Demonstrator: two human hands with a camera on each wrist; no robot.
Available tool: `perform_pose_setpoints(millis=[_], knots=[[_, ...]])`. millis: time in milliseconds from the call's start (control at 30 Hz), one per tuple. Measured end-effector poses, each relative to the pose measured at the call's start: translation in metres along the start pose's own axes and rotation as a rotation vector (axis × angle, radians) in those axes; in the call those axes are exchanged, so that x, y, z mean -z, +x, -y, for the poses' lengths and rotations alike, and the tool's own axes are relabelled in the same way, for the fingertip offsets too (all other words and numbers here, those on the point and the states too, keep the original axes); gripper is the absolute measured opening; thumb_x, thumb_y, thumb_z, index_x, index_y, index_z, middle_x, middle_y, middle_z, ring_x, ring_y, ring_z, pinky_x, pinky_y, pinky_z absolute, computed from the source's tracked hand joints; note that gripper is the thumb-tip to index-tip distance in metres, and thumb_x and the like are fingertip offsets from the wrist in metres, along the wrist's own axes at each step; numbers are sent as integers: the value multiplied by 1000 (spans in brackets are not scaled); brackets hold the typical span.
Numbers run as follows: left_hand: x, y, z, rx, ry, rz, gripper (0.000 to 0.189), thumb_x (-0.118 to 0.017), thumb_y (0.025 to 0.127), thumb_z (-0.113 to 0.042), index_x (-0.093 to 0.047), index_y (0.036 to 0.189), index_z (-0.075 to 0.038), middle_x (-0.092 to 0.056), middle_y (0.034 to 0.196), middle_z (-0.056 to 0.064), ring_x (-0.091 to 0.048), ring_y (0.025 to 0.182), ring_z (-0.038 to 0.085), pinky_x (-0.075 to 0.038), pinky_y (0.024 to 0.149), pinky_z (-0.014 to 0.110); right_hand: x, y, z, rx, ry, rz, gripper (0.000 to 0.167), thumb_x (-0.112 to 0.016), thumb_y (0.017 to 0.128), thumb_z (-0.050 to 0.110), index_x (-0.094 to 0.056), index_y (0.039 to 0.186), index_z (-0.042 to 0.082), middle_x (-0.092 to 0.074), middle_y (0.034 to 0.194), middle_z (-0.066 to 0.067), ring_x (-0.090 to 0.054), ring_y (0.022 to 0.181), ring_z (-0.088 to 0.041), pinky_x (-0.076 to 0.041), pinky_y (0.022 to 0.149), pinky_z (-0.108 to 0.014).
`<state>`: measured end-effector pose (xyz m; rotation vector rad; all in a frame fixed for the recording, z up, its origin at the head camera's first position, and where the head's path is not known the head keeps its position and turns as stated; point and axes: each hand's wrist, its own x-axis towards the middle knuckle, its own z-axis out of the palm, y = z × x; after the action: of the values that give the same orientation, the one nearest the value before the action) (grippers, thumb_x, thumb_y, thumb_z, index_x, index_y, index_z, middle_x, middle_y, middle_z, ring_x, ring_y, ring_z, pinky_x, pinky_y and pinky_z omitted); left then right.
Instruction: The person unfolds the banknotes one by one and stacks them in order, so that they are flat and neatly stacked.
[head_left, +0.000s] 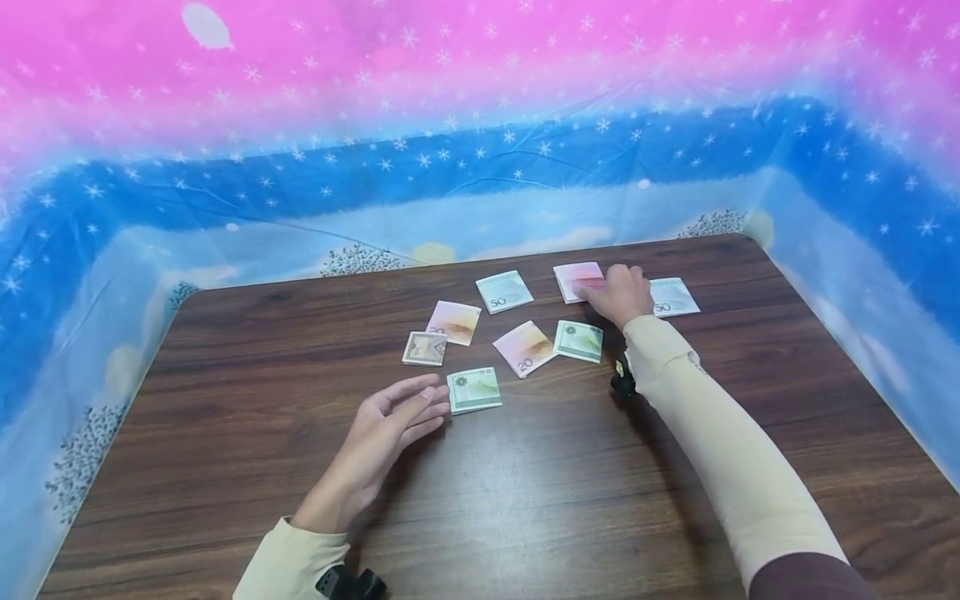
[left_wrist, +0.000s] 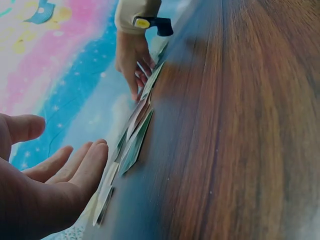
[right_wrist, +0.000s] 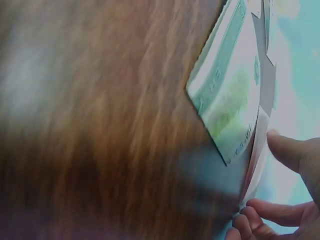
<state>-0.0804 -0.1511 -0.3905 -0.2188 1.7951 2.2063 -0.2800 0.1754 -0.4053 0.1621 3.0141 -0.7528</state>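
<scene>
Several folded banknotes lie on a dark wooden table. At the back, my right hand [head_left: 626, 296] is over the right part of a red folded banknote [head_left: 576, 280]; its thumb and bent fingers stand apart around the note in the right wrist view. A folded 50 note [head_left: 677, 297] lies just right of that hand, partly behind it. My left hand [head_left: 393, 425] hovers with loosely bent fingers, its fingertips beside the left edge of a green folded banknote [head_left: 475, 391]. Nothing shows in its grasp in the left wrist view. Whether the right fingertips press the note is unclear.
Between the hands lie a second green note [head_left: 579, 342], a 20 note [head_left: 523, 348] and another 50 note [head_left: 504, 292]. A brown note [head_left: 424, 349] overlaps another 20 note [head_left: 456, 321] at the left. A snowflake-patterned cloth [head_left: 480, 158] hangs behind the table [head_left: 225, 400].
</scene>
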Motion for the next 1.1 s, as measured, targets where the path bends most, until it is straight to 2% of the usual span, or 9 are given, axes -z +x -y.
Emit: perform_pose_setpoints(millis=[33,100,333,533,633,867,1000,1100], knots=[[-1,0,0,5,-7,-1,44,-60,103,-15,-49,141,5,-57,139,27,-63,121,32,-54,102,35,0,0,1,-13,5,6,45,-69,92,40,-57,85,-3,-53,116,-33,-54,103,-47,-52,81,-58],[-2,0,-1,13,-10,-2,43,-60,103,-15,-51,140,4,-57,139,26,-63,121,31,-54,102,34,-1,1,3,-35,12,6,44,-71,91,38,-61,93,-5,-53,120,-35,-54,108,-50,-52,85,-60],[-4,0,0,12,3,5,43,-60,103,-14,-51,140,5,-58,138,26,-64,119,30,-55,101,35,-3,3,7,-86,41,-6,41,-76,89,31,-62,98,-6,-62,107,-27,-59,104,-44,-53,85,-56],[-5,0,0,15,29,6,45,-61,103,-16,-50,141,6,-59,137,25,-65,118,29,-55,101,34,-3,7,6,-130,109,10,54,-80,84,27,-62,119,-11,-63,118,-29,-58,112,-46,-52,95,-56],[-5,0,-1,1,33,3,43,-61,103,-15,-52,139,6,-59,137,25,-64,119,31,-55,101,35,-4,9,4,-148,126,20,59,-81,82,25,-60,124,-12,-62,124,-30,-56,116,-46,-51,100,-55],[-4,-1,-3,3,46,-6,43,-60,103,-17,-52,139,5,-58,139,25,-63,121,31,-55,100,33,-3,10,2,-172,143,9,57,-82,80,24,-62,121,-11,-65,121,-28,-59,112,-43,-52,98,-52],[-3,-2,-5,7,44,-6,43,-61,103,-17,-52,139,5,-58,139,25,-63,121,32,-54,101,34,-1,9,1,-171,153,-28,47,-80,80,20,-66,115,-9,-67,116,-27,-60,110,-43,-52,97,-52],[-3,-2,-5,4,46,-3,43,-60,103,-17,-52,139,6,-58,139,25,-63,121,32,-55,101,33,1,8,-1,-160,160,-55,35,-74,83,14,-69,110,-8,-68,113,-26,-61,110,-44,-52,98,-53]])
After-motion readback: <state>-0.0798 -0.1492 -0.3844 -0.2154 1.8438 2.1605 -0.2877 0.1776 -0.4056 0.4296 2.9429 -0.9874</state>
